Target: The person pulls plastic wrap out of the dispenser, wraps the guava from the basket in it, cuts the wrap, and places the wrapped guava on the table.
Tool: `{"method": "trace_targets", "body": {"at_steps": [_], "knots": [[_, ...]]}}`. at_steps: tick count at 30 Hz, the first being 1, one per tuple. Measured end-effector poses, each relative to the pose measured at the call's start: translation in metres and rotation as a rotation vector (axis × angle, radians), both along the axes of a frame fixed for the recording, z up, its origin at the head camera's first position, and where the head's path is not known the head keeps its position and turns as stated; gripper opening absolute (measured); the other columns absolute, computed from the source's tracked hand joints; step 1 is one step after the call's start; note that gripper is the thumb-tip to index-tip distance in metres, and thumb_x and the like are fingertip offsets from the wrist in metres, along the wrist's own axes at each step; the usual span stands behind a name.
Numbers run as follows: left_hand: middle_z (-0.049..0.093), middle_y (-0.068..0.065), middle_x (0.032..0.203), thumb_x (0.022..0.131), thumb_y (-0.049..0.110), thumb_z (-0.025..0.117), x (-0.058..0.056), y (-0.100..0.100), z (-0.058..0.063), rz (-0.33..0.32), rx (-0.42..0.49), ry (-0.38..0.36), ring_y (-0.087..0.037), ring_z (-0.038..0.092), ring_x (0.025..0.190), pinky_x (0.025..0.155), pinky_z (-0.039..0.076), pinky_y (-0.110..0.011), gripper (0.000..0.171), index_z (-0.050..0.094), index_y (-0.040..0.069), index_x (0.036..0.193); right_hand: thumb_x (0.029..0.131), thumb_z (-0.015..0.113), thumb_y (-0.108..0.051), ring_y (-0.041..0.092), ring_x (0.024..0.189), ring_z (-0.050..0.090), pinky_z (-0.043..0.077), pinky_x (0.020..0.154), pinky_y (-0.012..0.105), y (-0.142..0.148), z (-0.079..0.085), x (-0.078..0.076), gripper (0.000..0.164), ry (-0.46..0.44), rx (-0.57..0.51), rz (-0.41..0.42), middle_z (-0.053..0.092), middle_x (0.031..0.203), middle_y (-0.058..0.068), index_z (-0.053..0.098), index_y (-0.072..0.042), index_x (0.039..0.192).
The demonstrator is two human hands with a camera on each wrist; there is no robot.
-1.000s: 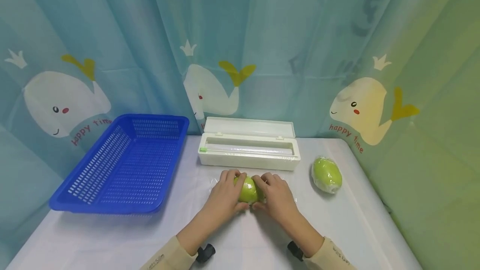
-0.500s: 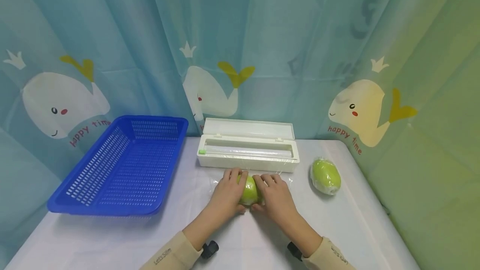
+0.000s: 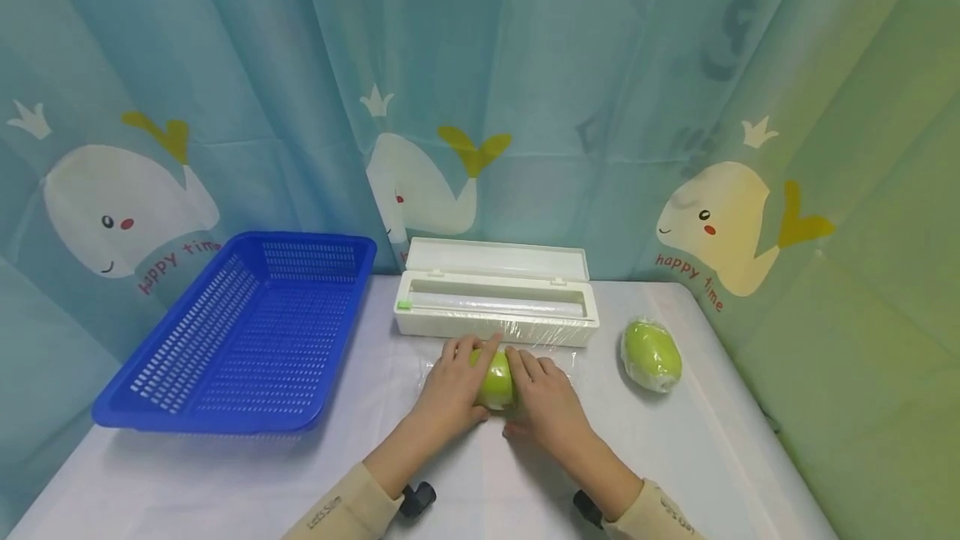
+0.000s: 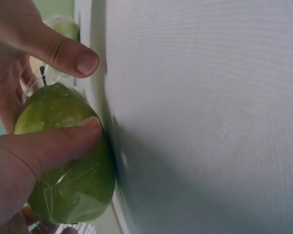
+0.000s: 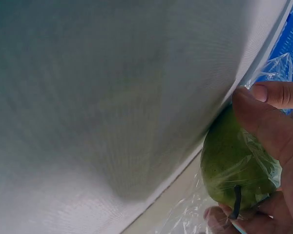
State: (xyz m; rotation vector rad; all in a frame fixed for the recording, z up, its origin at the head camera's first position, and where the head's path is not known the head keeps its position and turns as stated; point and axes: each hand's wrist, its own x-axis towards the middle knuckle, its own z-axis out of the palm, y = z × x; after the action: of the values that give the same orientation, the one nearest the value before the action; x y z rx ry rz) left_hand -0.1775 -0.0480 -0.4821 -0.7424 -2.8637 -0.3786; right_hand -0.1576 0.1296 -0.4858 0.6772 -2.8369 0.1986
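A green pear point(image 3: 497, 382) in clear cling film lies on the table between my hands. My left hand point(image 3: 452, 382) grips it, thumb across the near side in the left wrist view and fingers over the far side. My right hand point(image 3: 553, 402) is at the stem end, fingers against the pear's right side in the head view. Its thumb point(image 4: 68, 56) is extended, apart from the fruit in the left wrist view. Loose cling film point(image 5: 185, 214) spreads by the stem. Behind stands a white cling film box point(image 3: 495, 327), lid up, its roll point(image 3: 495, 303) inside.
A second film-wrapped green pear point(image 3: 651, 352) lies to the right on the white table point(image 3: 705, 457). At the left stands a blue plastic basket point(image 3: 225, 419). A whale-print curtain point(image 3: 562, 90) hangs along the back, with green cloth point(image 3: 885, 357) at the right.
The right thumb has moved off the pear toward me, and the right fingers have shifted slightly along its side. My left index finger has stretched forward. The pear stays between both hands.
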Motion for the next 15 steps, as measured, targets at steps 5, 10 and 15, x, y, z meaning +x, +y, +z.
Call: {"method": "trace_targets", "body": {"at_steps": [5, 10, 15], "knots": [[0.048, -0.012, 0.131, 0.06, 0.03, 0.096, -0.0025, -0.0026, -0.0009, -0.018, 0.018, -0.004, -0.031, 0.046, 0.119, 0.088, 0.054, -0.044, 0.1, 0.042, 0.017, 0.143, 0.054, 0.097, -0.042, 0.03, 0.109, 0.057, 0.051, 0.093, 0.042, 0.0018, -0.0015, 0.0, 0.119, 0.009, 0.0, -0.009, 0.059, 0.135, 0.01, 0.039, 0.0, 0.149], [0.05, -0.011, 0.131, 0.056, 0.031, 0.098, -0.004, -0.0048, 0.0003, -0.015, 0.036, -0.015, -0.031, 0.047, 0.118, 0.089, 0.054, -0.045, 0.1, 0.046, 0.014, 0.14, 0.054, 0.097, -0.04, 0.031, 0.107, 0.057, 0.05, 0.092, 0.042, 0.0029, -0.0016, -0.0002, 0.114, 0.031, -0.012, -0.002, 0.061, 0.131, 0.011, 0.043, 0.0, 0.146], [0.05, -0.012, 0.129, 0.055, 0.032, 0.098, -0.0052, -0.0056, 0.0018, -0.023, 0.047, -0.027, -0.031, 0.047, 0.116, 0.091, 0.053, -0.044, 0.1, 0.048, 0.011, 0.139, 0.058, 0.096, -0.032, 0.031, 0.108, 0.057, 0.05, 0.094, 0.043, 0.0026, -0.0014, -0.0035, 0.104, -0.058, -0.105, -0.019, 0.06, 0.131, 0.013, 0.045, -0.001, 0.143]]}}
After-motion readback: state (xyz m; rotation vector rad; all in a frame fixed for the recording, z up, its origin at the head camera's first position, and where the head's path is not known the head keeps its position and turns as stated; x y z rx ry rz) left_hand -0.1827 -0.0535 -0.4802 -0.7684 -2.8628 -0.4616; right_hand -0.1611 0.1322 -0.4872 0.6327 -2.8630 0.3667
